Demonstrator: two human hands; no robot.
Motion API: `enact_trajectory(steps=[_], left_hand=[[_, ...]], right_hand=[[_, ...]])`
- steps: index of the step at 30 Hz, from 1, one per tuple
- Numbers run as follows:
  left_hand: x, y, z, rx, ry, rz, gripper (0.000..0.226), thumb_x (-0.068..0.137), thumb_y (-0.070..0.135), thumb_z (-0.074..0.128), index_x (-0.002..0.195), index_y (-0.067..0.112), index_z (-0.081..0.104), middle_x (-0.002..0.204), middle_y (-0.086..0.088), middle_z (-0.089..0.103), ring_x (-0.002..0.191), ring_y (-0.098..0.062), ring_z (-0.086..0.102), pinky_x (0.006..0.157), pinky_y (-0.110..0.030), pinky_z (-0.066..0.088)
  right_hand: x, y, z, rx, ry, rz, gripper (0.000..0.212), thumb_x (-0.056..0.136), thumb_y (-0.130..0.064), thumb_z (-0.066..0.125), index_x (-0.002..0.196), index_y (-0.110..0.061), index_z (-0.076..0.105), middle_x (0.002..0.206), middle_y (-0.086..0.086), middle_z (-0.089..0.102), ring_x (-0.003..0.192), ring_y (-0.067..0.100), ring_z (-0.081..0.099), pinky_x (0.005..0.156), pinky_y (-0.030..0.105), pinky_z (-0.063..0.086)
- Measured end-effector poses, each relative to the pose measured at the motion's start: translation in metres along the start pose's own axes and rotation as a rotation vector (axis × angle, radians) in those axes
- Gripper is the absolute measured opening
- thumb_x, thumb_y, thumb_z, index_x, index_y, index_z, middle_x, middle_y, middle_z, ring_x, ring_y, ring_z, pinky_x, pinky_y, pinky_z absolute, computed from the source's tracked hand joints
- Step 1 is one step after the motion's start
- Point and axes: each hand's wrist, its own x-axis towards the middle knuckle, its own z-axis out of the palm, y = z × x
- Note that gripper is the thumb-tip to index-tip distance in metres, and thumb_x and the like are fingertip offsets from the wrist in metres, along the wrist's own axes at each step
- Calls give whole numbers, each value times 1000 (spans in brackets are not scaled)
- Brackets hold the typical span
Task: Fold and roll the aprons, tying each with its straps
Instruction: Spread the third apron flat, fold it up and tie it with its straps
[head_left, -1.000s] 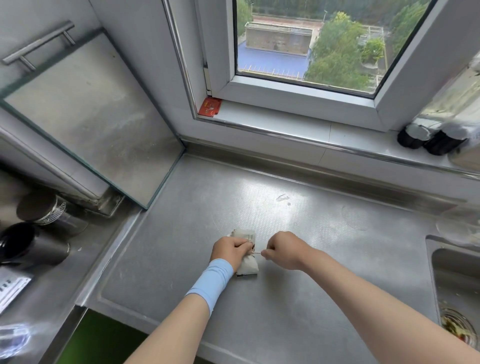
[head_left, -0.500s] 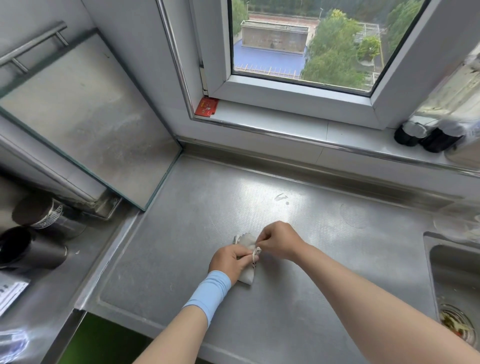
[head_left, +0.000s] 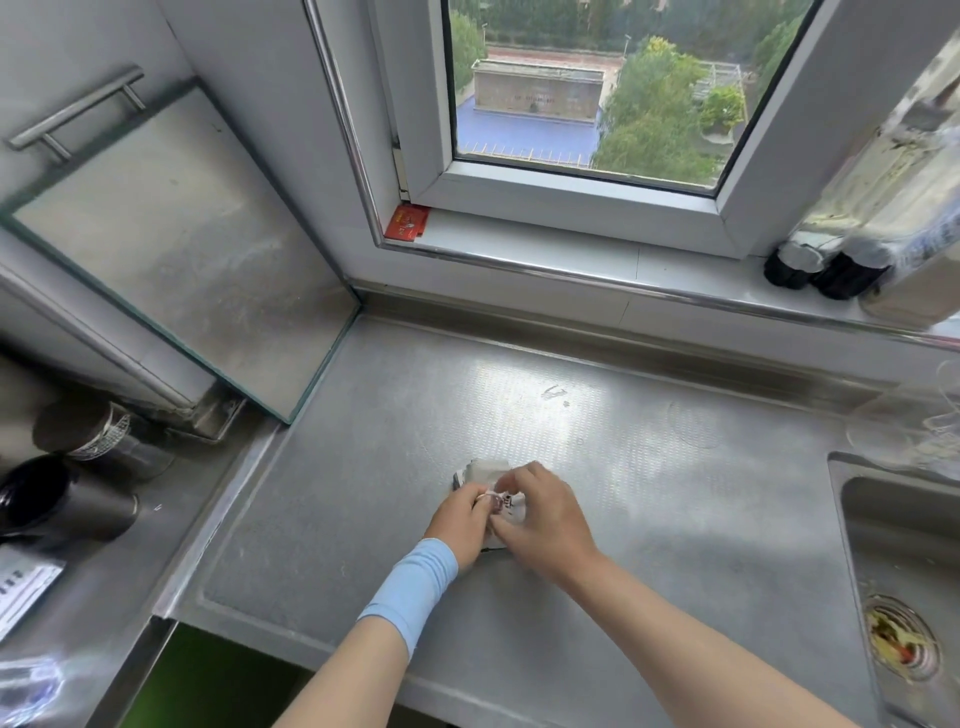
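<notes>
One rolled apron (head_left: 480, 470), gripped by one left hand (head_left: 460, 522), one right hand (head_left: 545, 525)

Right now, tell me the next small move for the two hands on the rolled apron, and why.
Probably draw the thin strap loop tight. The left hand grips the small pale rolled apron bundle on the dimpled steel counter, and the right hand pinches the strap at its middle, so the knot looks unfinished.

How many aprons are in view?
1: a small rolled apron mid-counter, gripped by the left hand and right hand. Others may lie out of frame.
</notes>
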Motion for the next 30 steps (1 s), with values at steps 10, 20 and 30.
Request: enact_trajectory(steps=[10, 20, 30], left_hand=[[-1, 13, -7, -325, 82, -266, 39, 88, 47, 61, 75, 13, 72, 60, -4, 68, 53, -12, 59, 62, -25, 43], [8, 5, -18, -193, 249, -311, 29, 80, 29, 60, 65, 7, 71, 64, -12, 66, 58, -21, 57, 62, -31, 55], [0, -11, -22, -244, 305, -285, 33, 90, 29, 52, 70, 11, 71, 56, 0, 64, 46, -9, 48, 57, -23, 40]], right_hand=[[-1, -9, 3, -34, 39, 96, 8, 86, -31, 73, 92, -30, 79, 85, -10, 67, 73, 14, 63, 67, 25, 40], [19, -4, -20, -134, -349, 245, 18, 92, -29, 47, 82, -24, 61, 88, -5, 65, 84, 19, 59, 72, 33, 46], [32, -7, -13, 537, -274, 561, 32, 98, -27, 58, 69, -14, 60, 61, 0, 53, 52, 14, 44, 53, 26, 37]])
